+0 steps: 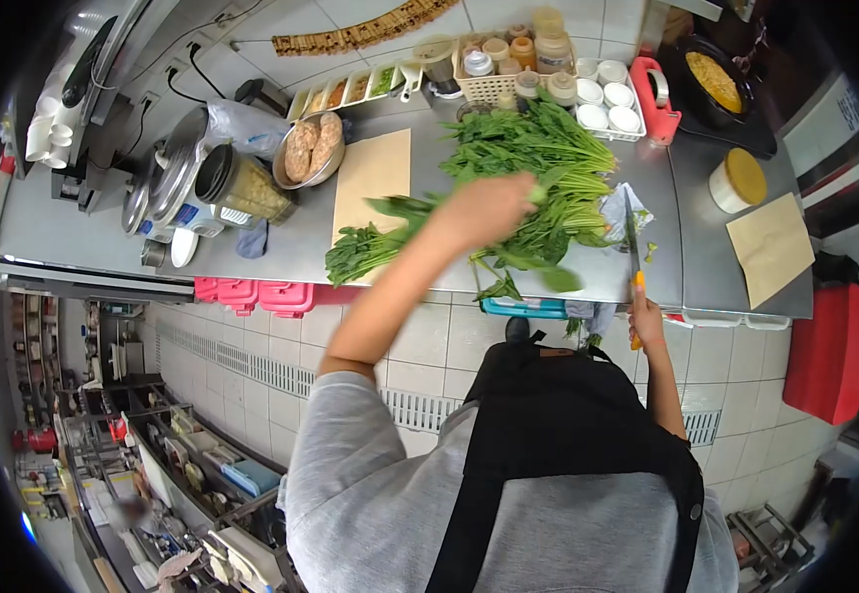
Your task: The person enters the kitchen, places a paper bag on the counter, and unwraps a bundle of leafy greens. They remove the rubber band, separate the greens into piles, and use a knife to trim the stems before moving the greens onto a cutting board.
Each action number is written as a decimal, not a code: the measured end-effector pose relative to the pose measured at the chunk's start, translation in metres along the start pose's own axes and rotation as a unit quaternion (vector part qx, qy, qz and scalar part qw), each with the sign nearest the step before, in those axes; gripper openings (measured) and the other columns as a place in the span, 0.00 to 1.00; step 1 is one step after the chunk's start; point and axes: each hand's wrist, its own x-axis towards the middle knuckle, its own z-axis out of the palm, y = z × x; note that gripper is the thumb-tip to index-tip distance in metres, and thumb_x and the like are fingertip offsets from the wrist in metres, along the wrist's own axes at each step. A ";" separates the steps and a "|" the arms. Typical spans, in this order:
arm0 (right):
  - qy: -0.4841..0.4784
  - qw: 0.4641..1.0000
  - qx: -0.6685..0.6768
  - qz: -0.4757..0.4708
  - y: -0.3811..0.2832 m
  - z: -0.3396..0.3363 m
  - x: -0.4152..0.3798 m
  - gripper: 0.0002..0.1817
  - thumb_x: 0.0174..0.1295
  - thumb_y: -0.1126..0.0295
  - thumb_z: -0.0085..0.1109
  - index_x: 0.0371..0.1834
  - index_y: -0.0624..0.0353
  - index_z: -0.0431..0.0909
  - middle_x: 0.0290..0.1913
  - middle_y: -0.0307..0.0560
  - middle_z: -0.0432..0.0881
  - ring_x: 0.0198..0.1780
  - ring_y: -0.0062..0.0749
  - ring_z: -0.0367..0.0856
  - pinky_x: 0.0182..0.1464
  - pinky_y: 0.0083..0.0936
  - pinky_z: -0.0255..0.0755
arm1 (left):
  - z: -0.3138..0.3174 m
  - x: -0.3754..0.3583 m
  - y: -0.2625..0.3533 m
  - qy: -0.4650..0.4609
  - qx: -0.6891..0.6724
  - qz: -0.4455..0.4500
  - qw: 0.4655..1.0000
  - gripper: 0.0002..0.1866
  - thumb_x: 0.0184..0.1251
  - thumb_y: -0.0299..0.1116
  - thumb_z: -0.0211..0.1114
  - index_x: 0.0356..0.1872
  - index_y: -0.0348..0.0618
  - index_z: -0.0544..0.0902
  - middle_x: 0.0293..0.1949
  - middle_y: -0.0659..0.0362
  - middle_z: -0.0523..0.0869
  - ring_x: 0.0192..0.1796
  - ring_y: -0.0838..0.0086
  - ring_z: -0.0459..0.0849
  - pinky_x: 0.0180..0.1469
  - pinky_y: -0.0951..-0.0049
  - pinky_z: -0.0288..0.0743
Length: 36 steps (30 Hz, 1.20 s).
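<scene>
A large heap of leafy greens (518, 148) lies on the steel counter, its stems pointing right. Over the heap, my left hand (493, 210) is closed around some green leaves and blurred by motion. A smaller bunch of greens (362, 252) rests to the left, partly over a brown sheet (375, 178). At the counter's front edge, my right hand (646, 321) is wrapped round the orange handle of a knife (634, 247). The blade points away from me, over a crumpled patterned cloth or wrapper (622, 212) beside the stems.
A bowl of meat (311, 148) and a blender jar (246, 188) stand at the left. Behind the greens are a basket of jars (513, 59) and white-lidded containers (610, 96). A yellow-lidded tub (737, 181) and a brown sheet (770, 249) are at the right.
</scene>
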 end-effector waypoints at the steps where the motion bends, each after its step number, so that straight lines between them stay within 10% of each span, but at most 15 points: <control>1: 0.004 1.000 0.007 -0.003 -0.001 0.001 -0.001 0.35 0.61 0.37 0.38 0.20 0.64 0.69 0.10 0.38 0.62 0.07 0.25 0.63 0.10 0.24 0.60 | -0.017 -0.012 -0.021 -0.011 0.050 -0.034 0.998 0.13 0.63 0.38 0.54 0.40 0.38 0.69 0.37 0.44 0.80 0.41 0.50 0.79 0.42 0.54 0.71; 13: 0.020 1.000 -0.005 0.004 -0.008 0.009 -0.009 0.32 0.61 0.37 0.40 0.22 0.59 0.67 0.11 0.35 0.61 0.07 0.21 0.61 0.09 0.21 0.59 | 0.041 -0.097 -0.255 -0.152 0.281 -0.156 0.935 0.19 0.59 0.42 0.59 0.50 0.49 0.71 0.49 0.51 0.75 0.55 0.58 0.74 0.53 0.58 0.69; 18: 0.035 0.999 0.001 0.012 -0.012 0.010 -0.012 0.33 0.61 0.38 0.41 0.23 0.63 0.70 0.10 0.37 0.62 0.08 0.23 0.64 0.11 0.23 0.60 | 0.057 -0.096 -0.283 -0.098 0.061 -0.205 0.972 0.25 0.54 0.43 0.63 0.53 0.46 0.72 0.52 0.49 0.73 0.56 0.56 0.72 0.58 0.61 0.67; 30: 0.058 0.994 0.074 -0.049 -0.001 0.005 -0.029 0.28 0.64 0.45 0.43 0.22 0.61 0.71 0.11 0.37 0.65 0.08 0.21 0.64 0.11 0.21 0.60 | 0.023 0.090 -0.030 0.150 -0.006 0.170 0.974 0.11 0.54 0.31 0.64 0.39 0.40 0.80 0.38 0.52 0.81 0.45 0.58 0.78 0.49 0.65 0.72; 36: 0.065 0.991 0.080 -0.081 0.004 0.002 -0.040 0.26 0.65 0.46 0.42 0.24 0.60 0.70 0.12 0.34 0.63 0.09 0.17 0.61 0.11 0.19 0.59 | 0.120 0.151 0.005 0.031 0.227 0.069 0.971 0.22 0.45 0.38 0.70 0.43 0.42 0.77 0.42 0.52 0.78 0.49 0.59 0.75 0.50 0.60 0.70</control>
